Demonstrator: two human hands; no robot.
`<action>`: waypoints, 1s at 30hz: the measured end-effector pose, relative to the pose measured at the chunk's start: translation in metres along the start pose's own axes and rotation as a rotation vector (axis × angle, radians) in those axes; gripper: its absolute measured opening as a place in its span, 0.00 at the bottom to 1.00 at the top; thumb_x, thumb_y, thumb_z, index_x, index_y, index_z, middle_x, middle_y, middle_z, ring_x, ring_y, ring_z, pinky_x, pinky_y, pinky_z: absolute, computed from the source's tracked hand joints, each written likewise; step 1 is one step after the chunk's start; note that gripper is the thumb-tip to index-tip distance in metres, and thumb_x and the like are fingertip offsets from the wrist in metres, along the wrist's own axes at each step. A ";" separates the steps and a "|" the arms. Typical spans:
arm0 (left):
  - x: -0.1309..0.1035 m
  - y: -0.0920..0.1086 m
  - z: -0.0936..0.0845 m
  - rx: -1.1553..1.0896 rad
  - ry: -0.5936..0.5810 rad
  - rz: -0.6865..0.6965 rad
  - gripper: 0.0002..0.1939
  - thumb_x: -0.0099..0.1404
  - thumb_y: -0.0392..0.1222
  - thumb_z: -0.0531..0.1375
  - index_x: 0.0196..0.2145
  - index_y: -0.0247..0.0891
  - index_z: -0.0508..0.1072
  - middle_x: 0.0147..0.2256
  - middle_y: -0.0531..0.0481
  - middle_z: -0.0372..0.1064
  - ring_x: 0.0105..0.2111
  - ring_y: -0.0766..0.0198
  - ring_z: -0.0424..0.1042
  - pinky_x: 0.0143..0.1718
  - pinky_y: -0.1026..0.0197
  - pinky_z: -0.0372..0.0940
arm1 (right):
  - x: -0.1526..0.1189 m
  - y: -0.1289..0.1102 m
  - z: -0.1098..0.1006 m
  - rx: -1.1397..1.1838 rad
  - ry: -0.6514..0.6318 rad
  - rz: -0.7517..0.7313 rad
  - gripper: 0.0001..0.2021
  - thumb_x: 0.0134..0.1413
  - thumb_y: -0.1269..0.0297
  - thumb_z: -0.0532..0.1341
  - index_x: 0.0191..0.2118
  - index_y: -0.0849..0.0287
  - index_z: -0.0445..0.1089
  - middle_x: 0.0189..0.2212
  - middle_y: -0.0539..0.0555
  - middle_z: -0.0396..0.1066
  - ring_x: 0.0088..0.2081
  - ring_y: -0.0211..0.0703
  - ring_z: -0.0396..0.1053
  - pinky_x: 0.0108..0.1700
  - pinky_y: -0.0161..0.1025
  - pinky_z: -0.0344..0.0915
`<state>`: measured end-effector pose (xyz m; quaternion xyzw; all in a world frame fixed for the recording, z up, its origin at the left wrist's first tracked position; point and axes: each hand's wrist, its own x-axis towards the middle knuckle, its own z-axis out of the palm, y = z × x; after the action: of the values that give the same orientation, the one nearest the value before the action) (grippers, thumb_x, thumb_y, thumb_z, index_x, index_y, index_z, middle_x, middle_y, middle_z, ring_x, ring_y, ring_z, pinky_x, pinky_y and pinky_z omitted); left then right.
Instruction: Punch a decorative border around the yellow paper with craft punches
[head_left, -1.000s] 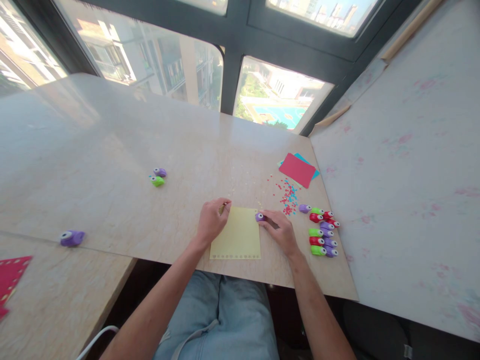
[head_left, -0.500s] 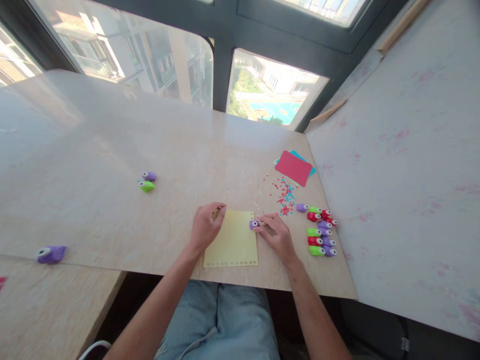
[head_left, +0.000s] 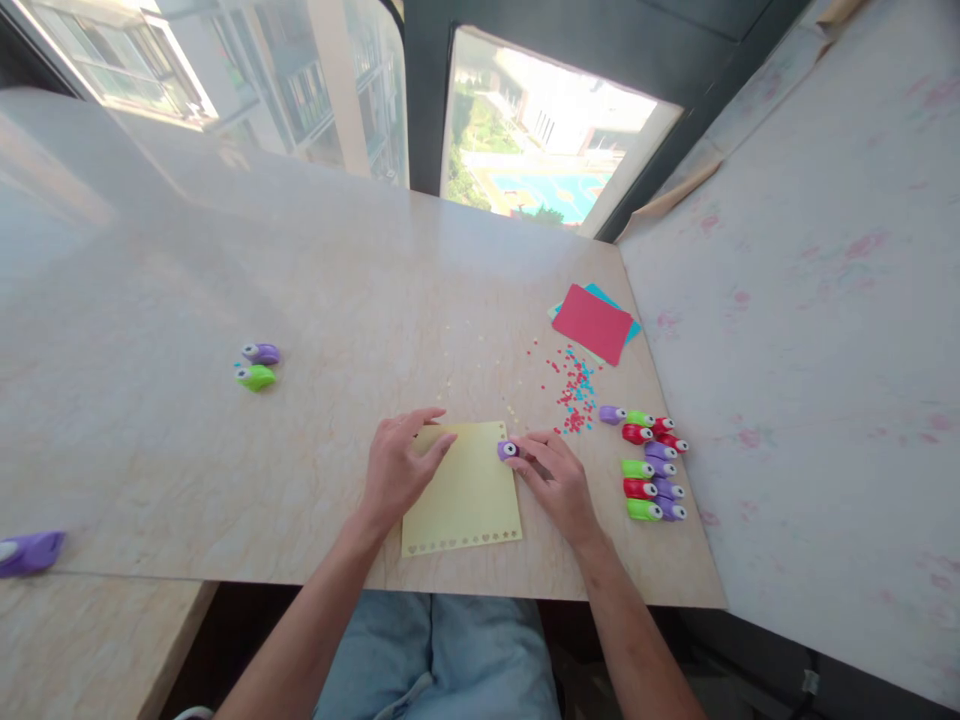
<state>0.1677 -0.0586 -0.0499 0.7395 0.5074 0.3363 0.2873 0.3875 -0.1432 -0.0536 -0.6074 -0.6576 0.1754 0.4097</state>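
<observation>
Currently at the right edge of the yellow paper (head_left: pixel 465 495): a small purple punch (head_left: pixel 508 451) between finger and thumb

At far left another purple punch (head_left: pixel 31 553), cut off by the side of the view, lies on the pale worktop (head_left: pixel 352 300); further in, a third purple punch (head_left: pixel 261 354) and a green punch (head_left: pixel 256 377) lie side by side, with a blue speck (head_left: pixel 238 365) close by; next comes the left hand (head_left: pixel 397 465), over the upper left part of the paper, its grip spread, with thumb and fingers apart; whether it presses on the sheet I cannot tell; the yellow paper lies near the front of the worktop, slightly turned, a row of little cut shapes along its near edge; the small purple punch sits at its right edge, near the upper corner; the right hand (head_left: pixel 559 485) reaches in from the right, its grip pinching that punch; beyond the hand, red and blue confetti (head_left: pixel 576 395) is scattered; behind it a red card (head_left: pixel 592 322) overlaps a blue card (head_left: pixel 635 331); rightmost, near the flowered wall (head_left: pixel 810 330), stands a cluster of red, green and purple punches (head_left: pixel 640 488).
</observation>
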 end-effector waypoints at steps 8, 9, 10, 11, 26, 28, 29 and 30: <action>0.000 0.001 -0.001 -0.008 -0.002 -0.014 0.09 0.63 0.43 0.61 0.42 0.41 0.75 0.36 0.49 0.77 0.37 0.58 0.74 0.44 0.54 0.65 | 0.002 -0.003 0.000 -0.034 0.010 0.008 0.12 0.60 0.67 0.62 0.50 0.54 0.73 0.38 0.56 0.71 0.40 0.44 0.71 0.43 0.43 0.70; 0.000 0.002 -0.001 -0.003 -0.001 -0.014 0.09 0.63 0.43 0.61 0.41 0.41 0.75 0.36 0.49 0.77 0.37 0.58 0.74 0.44 0.54 0.65 | 0.002 -0.003 0.000 -0.038 0.008 0.007 0.12 0.60 0.67 0.62 0.49 0.54 0.73 0.38 0.56 0.71 0.40 0.44 0.71 0.42 0.43 0.71; 0.000 0.002 -0.001 0.002 0.002 -0.012 0.09 0.63 0.43 0.61 0.41 0.41 0.75 0.36 0.49 0.77 0.37 0.58 0.74 0.44 0.54 0.65 | 0.002 -0.003 0.000 -0.042 0.005 0.007 0.12 0.60 0.67 0.62 0.49 0.54 0.73 0.38 0.56 0.71 0.39 0.44 0.72 0.42 0.43 0.71; 0.000 0.003 -0.001 0.009 0.004 -0.011 0.08 0.63 0.43 0.61 0.41 0.41 0.75 0.36 0.49 0.77 0.36 0.58 0.74 0.44 0.54 0.65 | 0.002 -0.003 -0.001 -0.044 0.002 0.006 0.12 0.60 0.68 0.62 0.49 0.54 0.73 0.38 0.56 0.71 0.39 0.44 0.72 0.42 0.43 0.71; -0.001 0.004 -0.001 0.029 0.024 -0.009 0.08 0.63 0.43 0.61 0.40 0.41 0.75 0.35 0.50 0.77 0.36 0.59 0.74 0.43 0.55 0.66 | -0.001 -0.006 -0.003 -0.050 -0.001 -0.019 0.11 0.58 0.70 0.64 0.46 0.55 0.74 0.37 0.56 0.73 0.37 0.43 0.72 0.39 0.42 0.72; -0.001 0.004 -0.001 0.030 0.023 -0.016 0.08 0.64 0.44 0.60 0.40 0.42 0.75 0.36 0.50 0.77 0.36 0.59 0.74 0.43 0.54 0.66 | -0.001 -0.006 -0.003 -0.052 0.001 -0.018 0.11 0.58 0.69 0.64 0.46 0.55 0.74 0.37 0.56 0.74 0.37 0.43 0.73 0.39 0.42 0.72; -0.001 0.004 -0.001 0.032 0.023 -0.020 0.08 0.64 0.44 0.60 0.40 0.42 0.75 0.36 0.50 0.77 0.37 0.59 0.74 0.43 0.54 0.66 | -0.001 -0.006 -0.003 -0.054 0.001 -0.014 0.10 0.58 0.69 0.64 0.46 0.54 0.74 0.37 0.56 0.74 0.37 0.43 0.73 0.39 0.42 0.73; -0.001 0.004 -0.001 0.034 0.022 -0.023 0.09 0.64 0.44 0.60 0.41 0.42 0.75 0.36 0.50 0.77 0.37 0.58 0.74 0.44 0.54 0.66 | 0.000 -0.007 -0.003 -0.055 0.000 -0.006 0.11 0.58 0.69 0.64 0.46 0.54 0.75 0.37 0.56 0.74 0.37 0.43 0.73 0.39 0.42 0.73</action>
<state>0.1689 -0.0608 -0.0468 0.7346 0.5249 0.3324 0.2729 0.3856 -0.1458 -0.0471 -0.6163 -0.6640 0.1561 0.3935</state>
